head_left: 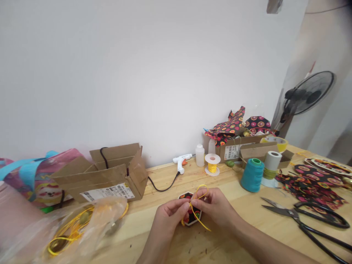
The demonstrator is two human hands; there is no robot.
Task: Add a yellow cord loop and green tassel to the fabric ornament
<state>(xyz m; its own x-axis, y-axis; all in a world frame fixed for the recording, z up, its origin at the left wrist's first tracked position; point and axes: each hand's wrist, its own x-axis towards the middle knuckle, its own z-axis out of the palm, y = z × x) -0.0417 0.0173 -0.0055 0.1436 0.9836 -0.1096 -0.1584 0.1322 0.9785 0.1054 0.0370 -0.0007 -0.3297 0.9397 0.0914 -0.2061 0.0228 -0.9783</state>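
Between my two hands runs a yellow cord (202,223), looped above the fingers with a loose end hanging down to the right. My left hand (172,216) pinches the cord between thumb and fingertips. Close against it, my right hand (214,205) is closed on the same cord, thumb against forefinger. Just behind and below the fingertips is a small polygonal piece (189,219) with a pale rim and black fruit-patterned fabric. My fingers partly cover it, and I cannot tell whether the cord is fixed to it.
Open black-handled scissors (295,212) lie at right, near fabric scraps (310,190) and a teal thread cone (252,175). Behind stand a yellow cord spool (212,167) and a white glue gun (181,163). A cardboard box (110,179) and a plastic bag (101,223) are at left.
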